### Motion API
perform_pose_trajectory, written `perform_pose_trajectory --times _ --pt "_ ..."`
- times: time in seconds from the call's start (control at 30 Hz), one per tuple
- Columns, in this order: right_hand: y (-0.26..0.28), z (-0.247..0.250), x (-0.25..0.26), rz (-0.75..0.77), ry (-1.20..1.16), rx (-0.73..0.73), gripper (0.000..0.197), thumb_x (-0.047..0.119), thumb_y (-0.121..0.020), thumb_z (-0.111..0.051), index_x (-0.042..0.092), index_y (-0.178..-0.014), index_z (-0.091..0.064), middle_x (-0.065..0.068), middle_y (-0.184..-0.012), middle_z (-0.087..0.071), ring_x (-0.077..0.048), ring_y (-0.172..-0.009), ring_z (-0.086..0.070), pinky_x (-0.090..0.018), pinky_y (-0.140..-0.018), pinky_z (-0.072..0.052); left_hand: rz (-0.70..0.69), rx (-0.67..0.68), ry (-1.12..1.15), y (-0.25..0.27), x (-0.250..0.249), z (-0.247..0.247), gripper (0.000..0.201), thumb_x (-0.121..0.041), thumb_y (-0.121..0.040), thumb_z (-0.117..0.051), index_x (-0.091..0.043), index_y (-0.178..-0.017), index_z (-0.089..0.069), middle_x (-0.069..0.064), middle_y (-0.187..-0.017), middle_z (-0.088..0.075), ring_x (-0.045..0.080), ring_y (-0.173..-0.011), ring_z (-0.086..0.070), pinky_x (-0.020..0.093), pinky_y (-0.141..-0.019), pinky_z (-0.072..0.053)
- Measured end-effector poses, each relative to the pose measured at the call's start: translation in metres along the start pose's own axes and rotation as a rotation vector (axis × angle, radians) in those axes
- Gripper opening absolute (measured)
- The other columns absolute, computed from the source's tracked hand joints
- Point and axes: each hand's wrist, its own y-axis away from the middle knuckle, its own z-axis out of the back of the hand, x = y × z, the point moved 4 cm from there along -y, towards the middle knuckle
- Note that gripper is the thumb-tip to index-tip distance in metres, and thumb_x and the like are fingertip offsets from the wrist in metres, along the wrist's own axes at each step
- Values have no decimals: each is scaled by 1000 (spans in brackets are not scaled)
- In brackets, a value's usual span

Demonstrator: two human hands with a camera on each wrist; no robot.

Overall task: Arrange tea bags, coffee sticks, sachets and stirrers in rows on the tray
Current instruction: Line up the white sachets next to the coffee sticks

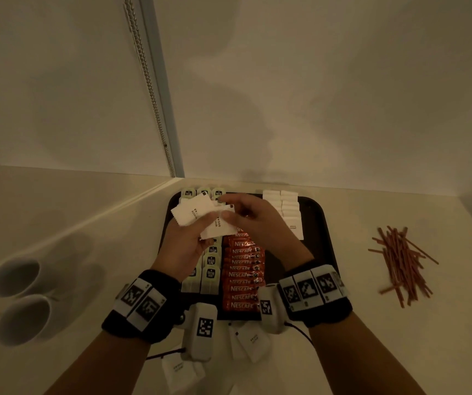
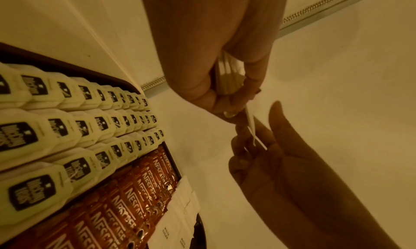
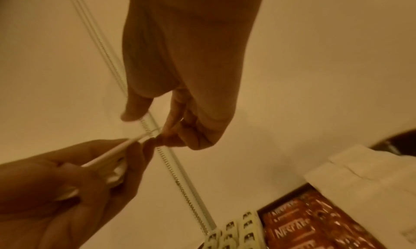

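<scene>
Our left hand (image 1: 185, 240) holds a small bunch of white sugar sachets (image 1: 200, 216) up over the tray (image 1: 321, 223), and our right hand (image 1: 257, 220) pinches one of them. Tea bags (image 1: 211, 273), coffee sticks (image 1: 242, 280) and more sachets lie in rows on the tray. The right side of the tray is bare, and the stirrers (image 1: 403, 263) lie in a heap on the surface to the right.

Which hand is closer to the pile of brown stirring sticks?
Right. The right hand is over the tray's middle, on the stirrers' side; the left hand is further left, holding white sugar sachets.

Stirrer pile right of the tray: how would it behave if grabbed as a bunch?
The stirrers look thin, straight and probably stiff and light. They lie crisscrossed and loose, so a bunch would likely splay and shed a few. They look flat, so they would probably slide rather than roll.
</scene>
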Motion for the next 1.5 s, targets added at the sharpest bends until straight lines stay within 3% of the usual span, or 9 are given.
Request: perform_pose_trajectory --times 0.2,0.33,0.53,0.77,0.9,1.0,1.27,1.37,1.5 --pt "6 2 -3 -118 -264 -143 3 10 -91 -58 10 -93 -58 -7 -86 -64 -11 -69 -62 -22 -64 -52 -68 23 -21 1 -3 3 31 4 -86 -59 -19 -107 -62 1 -94 -69 13 -79 -63 17 -51 -48" --pt "16 -5 -7 -140 -276 -81 23 11 -88 -62 -2 -105 -53 -22 -97 -66 -27 -85 -67 -37 -78 -56 -89 -7 -101 -2 -6 8 30 1 -83 -65 -20 -105 -63 1 -94 -72 18 -84 -65 21 -53 -49" --pt "22 -5 -14 -207 -400 -147 14 10 -89 -60 4 -101 -59 -12 -101 -66 -23 -91 -67 -32 -79 -57 -140 -1 -260 1 -8 9 30 -2 -80 -69 -21 -103 -64 4 -95 -71 19 -83 -67 21 -49 -49" --pt "27 18 -41 -230 -453 -231 7 7 -89 -57 11 -93 -60 -5 -99 -66 -20 -92 -66 -30 -78 -57 57 8 72 1 2 4 25 -1 -93 -48 -10 -115 -57 15 -112 -65 28 -89 -68 22 -57 -56" --pt "36 64 -93 -340 -275 -437 8 8 -92 -54 15 -92 -58 -4 -104 -64 -18 -95 -64 -26 -74 -54 163 -15 326 4 9 13 41 -8 -95 -40 -5 -135 -45 24 -128 -55 34 -87 -69 32 -73 -60" --pt "44 94 -141 -494 4 -540 10 13 -92 -55 14 -101 -59 -7 -108 -65 -21 -98 -62 -41 -88 -53 187 -18 350 4 12 15 38 -11 -96 -39 -6 -133 -47 24 -129 -55 34 -88 -68 35 -70 -60" --pt "48 112 -188 -676 302 -512 25 15 -89 -60 7 -113 -61 -12 -115 -62 -28 -105 -58 -44 -95 -47 183 0 344 4 11 15 41 -10 -95 -41 -8 -135 -46 21 -130 -56 33 -85 -71 30 -67 -60" --pt "42 110 -189 -664 327 -486 24 16 -89 -61 8 -111 -62 -12 -114 -63 -27 -104 -58 -43 -94 -48 215 2 400 1 12 19 59 -17 -81 -59 -6 -137 -44 23 -131 -56 37 -91 -69 32 -70 -60" --pt "38 108 -191 -680 399 -475 25 16 -88 -62 7 -111 -62 -12 -116 -62 -28 -108 -56 -37 -94 -44 205 33 408 1 12 22 96 -23 -37 -90 -4 -124 -54 24 -115 -64 40 -91 -68 33 -68 -60"
